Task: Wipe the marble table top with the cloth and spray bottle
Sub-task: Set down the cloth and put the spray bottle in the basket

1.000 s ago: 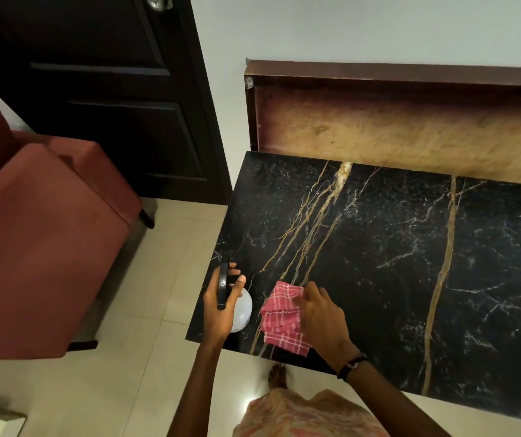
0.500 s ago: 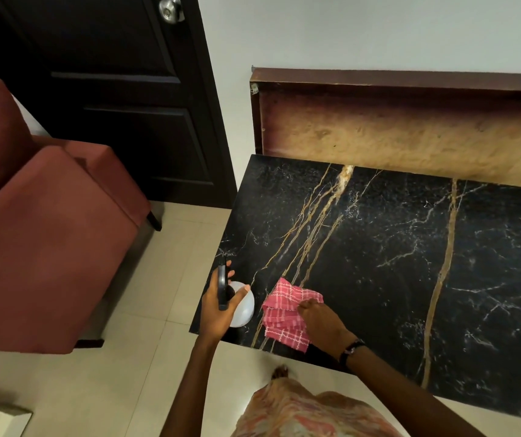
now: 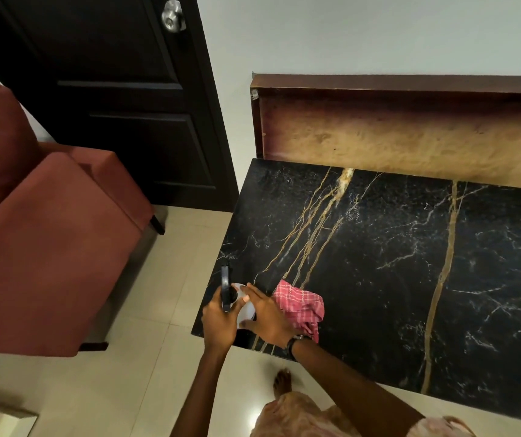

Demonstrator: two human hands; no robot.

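Note:
The black marble table top (image 3: 395, 263) with gold veins fills the right half of the view. At its near left corner stands a white spray bottle (image 3: 244, 312) with a black trigger head. My left hand (image 3: 219, 320) grips the bottle's head from the left. My right hand (image 3: 267, 313) lies on the bottle's right side, fingers spread over it. A red and white checked cloth (image 3: 300, 302) lies crumpled on the marble just right of my right hand, with no hand on it.
A red upholstered armchair (image 3: 41, 241) stands on the tiled floor to the left. A dark door (image 3: 111, 89) is behind it. A wooden panel (image 3: 410, 134) leans against the wall behind the table. My bare foot (image 3: 283, 380) is by the table's front edge.
My right hand has let go of the cloth and moved left onto the spray bottle. The cloth stays crumpled on the marble. My left hand keeps its hold on the bottle.

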